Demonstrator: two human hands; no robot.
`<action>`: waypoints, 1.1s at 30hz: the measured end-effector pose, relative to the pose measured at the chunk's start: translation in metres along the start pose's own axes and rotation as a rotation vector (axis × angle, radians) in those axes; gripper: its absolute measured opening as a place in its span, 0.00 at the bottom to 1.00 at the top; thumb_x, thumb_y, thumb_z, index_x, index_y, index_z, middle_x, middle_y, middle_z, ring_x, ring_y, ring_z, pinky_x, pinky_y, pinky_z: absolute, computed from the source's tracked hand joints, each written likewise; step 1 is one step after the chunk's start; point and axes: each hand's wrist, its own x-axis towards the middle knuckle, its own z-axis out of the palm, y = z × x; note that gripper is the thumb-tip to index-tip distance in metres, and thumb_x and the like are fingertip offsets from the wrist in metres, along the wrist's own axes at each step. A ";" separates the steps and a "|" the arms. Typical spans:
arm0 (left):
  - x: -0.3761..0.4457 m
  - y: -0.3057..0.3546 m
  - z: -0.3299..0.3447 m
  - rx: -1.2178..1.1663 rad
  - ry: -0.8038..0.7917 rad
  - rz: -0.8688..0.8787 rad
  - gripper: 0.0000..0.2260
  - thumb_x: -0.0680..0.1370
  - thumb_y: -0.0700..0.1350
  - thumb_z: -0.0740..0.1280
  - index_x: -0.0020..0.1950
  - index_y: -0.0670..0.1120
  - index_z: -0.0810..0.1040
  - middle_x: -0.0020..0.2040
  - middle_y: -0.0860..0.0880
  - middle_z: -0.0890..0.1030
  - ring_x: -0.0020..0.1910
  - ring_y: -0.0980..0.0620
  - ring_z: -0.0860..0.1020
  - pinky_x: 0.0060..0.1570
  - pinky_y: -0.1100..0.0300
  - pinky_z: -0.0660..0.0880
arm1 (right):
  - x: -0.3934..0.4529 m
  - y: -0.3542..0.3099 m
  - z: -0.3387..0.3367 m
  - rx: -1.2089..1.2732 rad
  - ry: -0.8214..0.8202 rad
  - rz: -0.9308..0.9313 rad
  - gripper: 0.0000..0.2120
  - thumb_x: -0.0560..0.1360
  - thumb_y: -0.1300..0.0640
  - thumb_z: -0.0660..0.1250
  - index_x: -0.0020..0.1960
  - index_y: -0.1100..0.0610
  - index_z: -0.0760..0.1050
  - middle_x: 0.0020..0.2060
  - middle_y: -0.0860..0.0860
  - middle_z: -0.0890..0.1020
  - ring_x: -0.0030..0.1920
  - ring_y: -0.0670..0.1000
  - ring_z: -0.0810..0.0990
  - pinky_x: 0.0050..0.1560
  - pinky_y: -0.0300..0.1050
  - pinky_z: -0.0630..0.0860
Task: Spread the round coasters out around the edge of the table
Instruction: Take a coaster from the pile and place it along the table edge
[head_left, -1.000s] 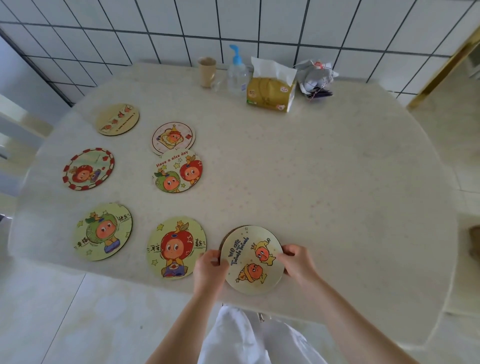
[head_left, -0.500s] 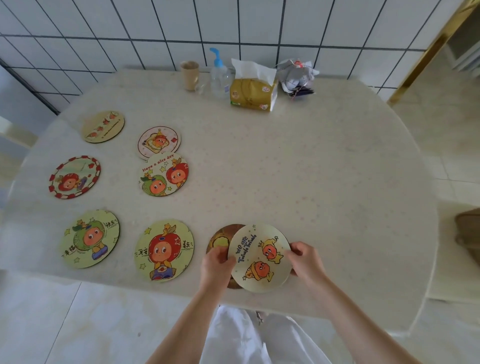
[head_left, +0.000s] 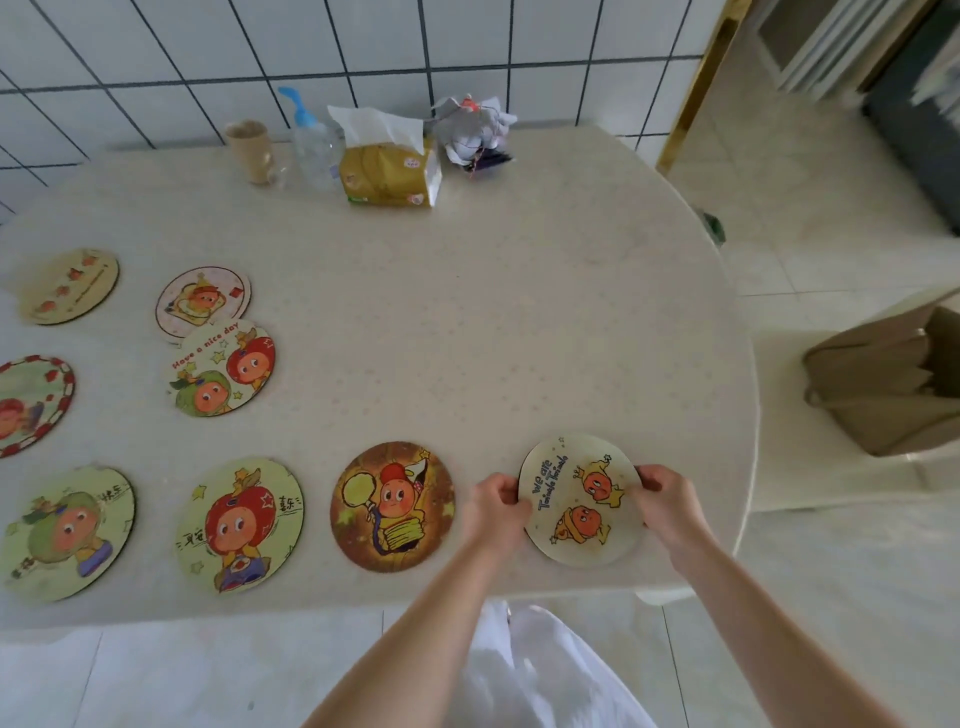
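Presently both hands hold one round coaster, the pale one lettered "We are Twinkle Twinkle" (head_left: 579, 499), at the near right part of the desk (head_left: 493, 322). The left hand (head_left: 493, 501) is closed on its left rim, the right hand (head_left: 662, 496) closed on its right rim, fingers curled over the edge. Whether the coaster lies flat on the desk or is held just above it cannot be told.

Just left of it, apart, lies a brown coaster (head_left: 393, 506) showing a figure with a round pan. Further left along the near edge lie the red-apple coaster (head_left: 240, 525) and the green-apple coaster (head_left: 67, 532). Others sit up the left side, and the "Have a nice day" coaster (head_left: 222, 368) overlaps the pink-rimmed one (head_left: 202, 301) behind it.

Assessment: the step in hand is placing this coaster on the near right edge. The next move calls for setting it flat, clear of the rim, and releasing both grips. The right and far edges carry no coasters, and the overlapping pair appears to need separating.
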 end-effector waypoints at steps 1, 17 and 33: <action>0.000 0.002 0.005 -0.008 -0.012 -0.002 0.06 0.72 0.36 0.67 0.44 0.45 0.80 0.43 0.45 0.84 0.42 0.45 0.81 0.47 0.47 0.81 | 0.002 0.002 -0.005 -0.008 0.005 0.002 0.11 0.72 0.62 0.64 0.51 0.53 0.81 0.43 0.50 0.84 0.44 0.53 0.80 0.41 0.47 0.78; 0.013 0.003 -0.025 0.139 0.001 -0.020 0.07 0.73 0.39 0.66 0.43 0.51 0.79 0.39 0.51 0.82 0.35 0.56 0.81 0.32 0.66 0.76 | 0.028 -0.037 -0.014 -0.432 0.044 -0.166 0.11 0.74 0.64 0.58 0.47 0.53 0.75 0.40 0.50 0.76 0.43 0.54 0.75 0.38 0.42 0.69; 0.069 0.002 -0.268 0.024 0.328 -0.008 0.07 0.75 0.37 0.66 0.51 0.45 0.79 0.39 0.48 0.81 0.38 0.50 0.80 0.42 0.53 0.80 | -0.001 -0.213 0.197 -0.499 -0.287 -0.401 0.10 0.75 0.60 0.63 0.54 0.60 0.78 0.51 0.58 0.83 0.55 0.59 0.80 0.56 0.52 0.77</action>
